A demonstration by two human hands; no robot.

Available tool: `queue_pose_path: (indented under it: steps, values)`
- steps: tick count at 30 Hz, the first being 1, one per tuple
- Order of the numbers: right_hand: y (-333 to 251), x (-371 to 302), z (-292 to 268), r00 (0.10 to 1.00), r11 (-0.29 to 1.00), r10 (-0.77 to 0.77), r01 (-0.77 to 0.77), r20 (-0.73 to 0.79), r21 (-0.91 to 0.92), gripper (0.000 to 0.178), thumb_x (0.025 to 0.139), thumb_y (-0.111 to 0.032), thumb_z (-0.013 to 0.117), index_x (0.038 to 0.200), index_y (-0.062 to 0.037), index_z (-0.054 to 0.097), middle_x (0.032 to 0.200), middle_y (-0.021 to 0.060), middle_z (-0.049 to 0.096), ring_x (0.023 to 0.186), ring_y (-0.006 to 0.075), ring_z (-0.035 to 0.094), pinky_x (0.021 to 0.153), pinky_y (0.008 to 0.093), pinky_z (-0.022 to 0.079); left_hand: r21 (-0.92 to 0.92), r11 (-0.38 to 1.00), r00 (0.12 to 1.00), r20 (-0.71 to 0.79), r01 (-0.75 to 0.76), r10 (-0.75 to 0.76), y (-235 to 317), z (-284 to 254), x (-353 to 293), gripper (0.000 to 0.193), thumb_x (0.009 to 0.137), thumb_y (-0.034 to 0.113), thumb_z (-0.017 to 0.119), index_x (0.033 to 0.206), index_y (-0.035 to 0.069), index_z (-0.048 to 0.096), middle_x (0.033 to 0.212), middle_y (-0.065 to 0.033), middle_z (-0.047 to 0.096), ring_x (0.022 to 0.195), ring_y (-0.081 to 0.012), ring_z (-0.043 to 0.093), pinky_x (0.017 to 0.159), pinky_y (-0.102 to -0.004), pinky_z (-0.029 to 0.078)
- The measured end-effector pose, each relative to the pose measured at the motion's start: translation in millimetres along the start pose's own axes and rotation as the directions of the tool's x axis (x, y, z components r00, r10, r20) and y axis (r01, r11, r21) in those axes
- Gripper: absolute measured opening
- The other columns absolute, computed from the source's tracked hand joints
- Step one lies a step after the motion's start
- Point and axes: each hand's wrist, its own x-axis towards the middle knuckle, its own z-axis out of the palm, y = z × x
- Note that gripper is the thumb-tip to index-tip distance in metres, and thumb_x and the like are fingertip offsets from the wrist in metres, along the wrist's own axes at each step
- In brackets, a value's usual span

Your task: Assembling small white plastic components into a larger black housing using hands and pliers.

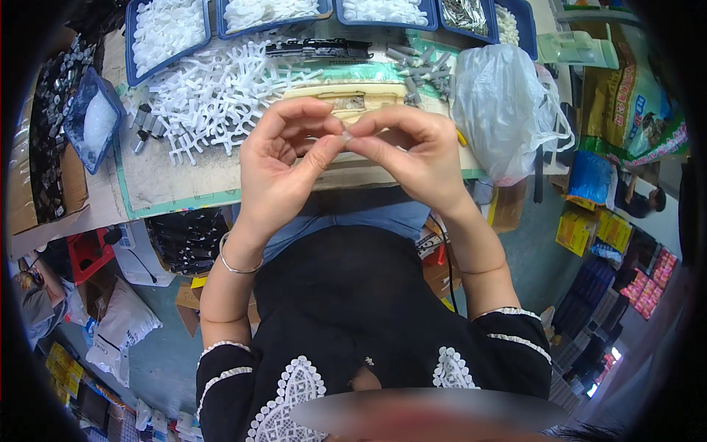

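As fingertips meet above a cluttered counter point(166, 193), a seated worker's left hand point(278, 158) and right hand point(426, 156) pinch one small pale piece point(346, 137) between thumbs and forefingers, over a cream-coloured block point(383, 91). The piece lies exactly where the hands join, to the right of the left palm and to the left of the right, with neither hand clearly nearer; fingertips cover too much of it to tell its long axis. Spare fingers of the left hand curl loosely, while those of the right are partly hidden, and whether they grip anything cannot be told. Beyond the left hand spreads a heap of white branched plastic parts point(213, 96), with a black strip point(320, 48) behind the block and grey cylindrical pieces point(423, 76) farther right. Blue trays point(387, 26) of small white parts point(379, 9) line the far side, and a translucent plastic bag point(490, 103) stands just beside the right hand
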Motion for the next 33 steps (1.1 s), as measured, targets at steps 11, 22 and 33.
queue_pose_path:
  steps: [11,22,33]
  values:
    - [27,-19,-7,0.89,0.656,-0.379,0.451,0.253,-0.605,0.018,0.069,-0.003,0.067,0.085,-0.0037,0.06,0.085,0.0076,0.055,0.079,0.0239,0.055,0.068,0.0347,0.044,0.53,0.844,0.988,0.069,0.084,-0.142,3,-2,-21,0.036,0.082,0.0,0.063,0.115,-0.001,0.051,0.089,-0.0117,0.066,0.083,-0.0143,0.064,0.063,-0.0243,0.051]
    - [37,-8,-4,0.906,0.574,-0.29,0.423,0.309,-0.701,0.016,0.069,-0.007,0.068,0.084,-0.0066,0.063,0.083,0.0039,0.057,0.079,0.0221,0.055,0.072,0.0335,0.04,0.884,0.258,0.919,0.353,-0.39,0.177,-21,1,-38,0.036,0.073,0.012,0.069,0.106,0.0,0.061,0.069,-0.0053,0.049,0.061,-0.0183,0.051,0.053,-0.0298,0.043]
    - [19,7,-29,0.891,0.555,-0.326,0.452,0.317,-0.699,0.021,0.07,-0.013,0.07,0.089,-0.008,0.064,0.091,0.0054,0.059,0.088,0.0222,0.056,0.081,0.0347,0.04,0.891,0.125,0.887,0.402,-0.436,0.226,-37,-6,-42,0.047,0.074,0.014,0.067,0.117,-0.001,0.057,0.069,-0.0034,0.047,0.059,-0.0158,0.05,0.05,-0.0278,0.04]
